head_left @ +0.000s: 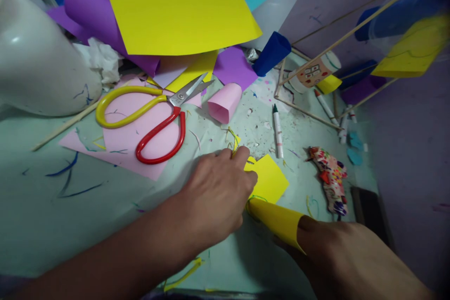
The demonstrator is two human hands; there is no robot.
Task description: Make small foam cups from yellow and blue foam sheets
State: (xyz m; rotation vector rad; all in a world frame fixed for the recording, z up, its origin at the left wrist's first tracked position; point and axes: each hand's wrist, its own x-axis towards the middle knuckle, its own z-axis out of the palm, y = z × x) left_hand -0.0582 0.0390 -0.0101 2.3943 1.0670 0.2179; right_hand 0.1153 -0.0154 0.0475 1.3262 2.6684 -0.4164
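Note:
My left hand (214, 194) lies over the near edge of a yellow paper piece (269, 178) on the pale green table (52, 211). Its fingers are curled and pinch the paper where it meets a rolled yellow paper cone (277, 220). My right hand (351, 258) comes in from the lower right, its fingers wrapped round the wide end of that cone. The cone's narrow tip points toward my left hand's fingertips.
Red-and-yellow scissors (154, 112) lie on pink paper (130, 140) to the left. A small pink paper roll (225, 102), a white marker (277, 131) and a patterned cloth piece (332, 180) sit nearby. Large yellow (176, 4) and purple sheets pile behind; thin sticks (337, 40) lean at right.

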